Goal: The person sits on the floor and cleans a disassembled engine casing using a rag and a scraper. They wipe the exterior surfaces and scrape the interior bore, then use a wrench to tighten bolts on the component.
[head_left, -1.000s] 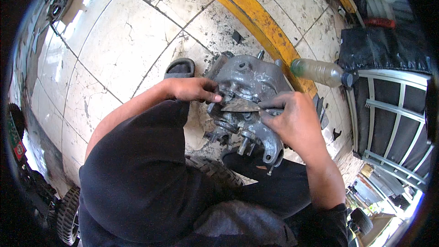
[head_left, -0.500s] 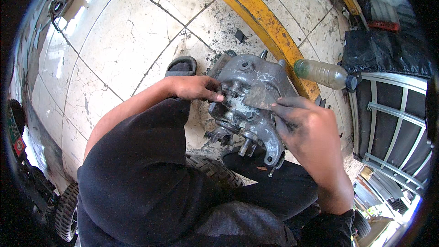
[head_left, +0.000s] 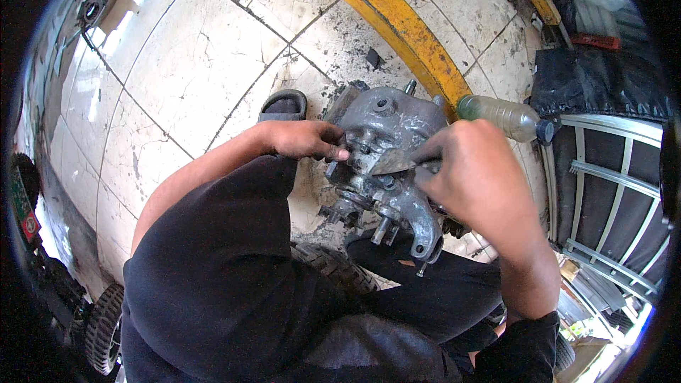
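A grey metal engine casing (head_left: 397, 117), greasy and scuffed, stands in front of me between my legs, with shafts and a lug sticking out toward me. My left hand (head_left: 305, 140) grips its left edge, the thumb lying on top and the other fingers mostly hidden. Over the casing's right part, my right hand (head_left: 472, 174) pinches a thin flat grey piece (head_left: 391, 163) between thumb and fingers. That piece tilts, its pointed left end at the casing's middle; whether it is a scraper blade or a sheet, I cannot tell.
A yellow metal beam (head_left: 397, 18) curves past behind the casing. Right of it lies a plastic bottle (head_left: 504, 117) with a dark cap. A sandal (head_left: 283, 105) shows beyond my left forearm on the tiled floor (head_left: 198, 50). A tyre (head_left: 103, 326) stands at lower left.
My right hand has moved up and slightly right, tipping the flat piece from lying broad side up to nearly edge-on. The left hand stays almost in place.
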A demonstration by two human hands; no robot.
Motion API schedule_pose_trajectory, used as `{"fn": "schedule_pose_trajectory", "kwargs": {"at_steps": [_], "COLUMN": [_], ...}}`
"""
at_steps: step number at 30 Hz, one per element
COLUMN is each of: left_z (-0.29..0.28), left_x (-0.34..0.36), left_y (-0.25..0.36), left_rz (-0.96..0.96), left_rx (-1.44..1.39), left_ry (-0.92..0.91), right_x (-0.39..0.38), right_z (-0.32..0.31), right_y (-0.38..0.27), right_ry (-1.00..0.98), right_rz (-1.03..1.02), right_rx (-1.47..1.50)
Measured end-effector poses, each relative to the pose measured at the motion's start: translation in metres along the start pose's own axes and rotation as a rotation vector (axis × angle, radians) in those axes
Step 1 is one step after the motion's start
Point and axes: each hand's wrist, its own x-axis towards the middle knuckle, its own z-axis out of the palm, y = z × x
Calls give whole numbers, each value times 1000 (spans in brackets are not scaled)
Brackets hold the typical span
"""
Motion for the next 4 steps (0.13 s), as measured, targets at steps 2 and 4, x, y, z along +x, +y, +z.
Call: {"fn": "schedule_pose_trajectory", "kwargs": {"at_steps": [2,4], "left_z": [-1,1], "left_x": [-2,-6], "left_y": [6,8], "left_rz": [-33,-86], "left_rx": [47,36], "left_ry": [30,51], "right_x": [5,10], "right_z": [0,-1], "right_y": [6,7], "right_ry": [2,33], "right_rz": [17,47], "right_rx": [20,74]}}
